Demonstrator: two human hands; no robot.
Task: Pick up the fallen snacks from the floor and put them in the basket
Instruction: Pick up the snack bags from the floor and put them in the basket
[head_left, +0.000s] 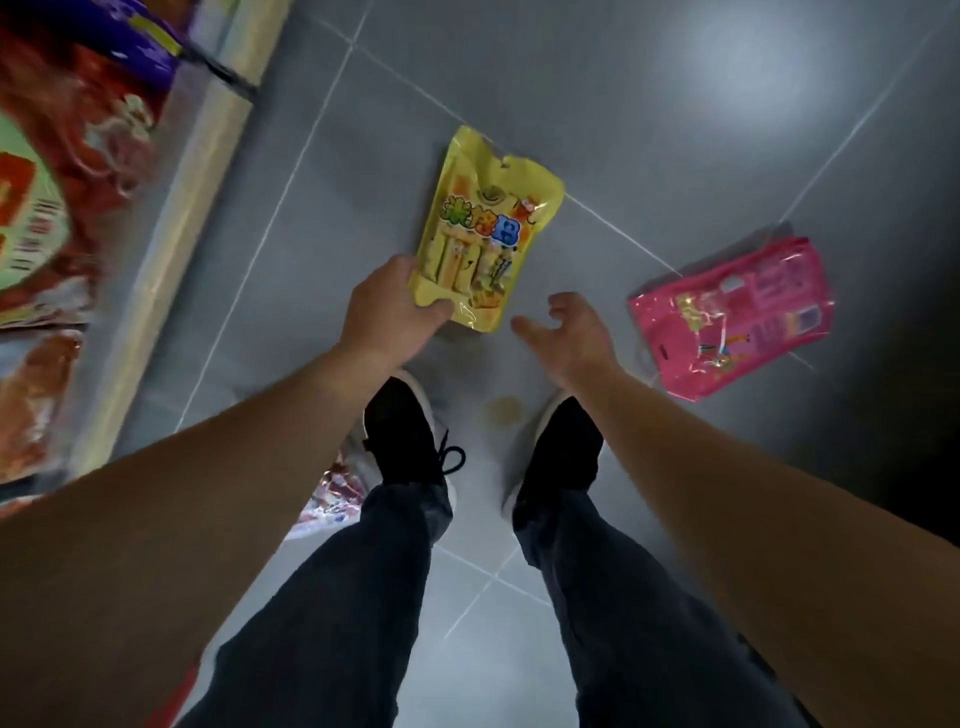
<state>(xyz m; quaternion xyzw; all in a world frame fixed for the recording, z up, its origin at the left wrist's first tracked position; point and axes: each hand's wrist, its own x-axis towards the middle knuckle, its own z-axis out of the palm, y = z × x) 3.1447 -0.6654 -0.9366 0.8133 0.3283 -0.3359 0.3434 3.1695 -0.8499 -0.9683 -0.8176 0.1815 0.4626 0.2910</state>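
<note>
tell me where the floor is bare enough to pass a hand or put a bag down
Bare grey tile lies beyond the yellow bag and pink bag, and between yellow bag and shelf edge. Crowded: around both shoes, a red-white packet by the left one.

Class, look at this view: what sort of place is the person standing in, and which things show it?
Probably a shop aisle: packaged snacks fill a shelf on the left, above a grey tiled floor.
</note>
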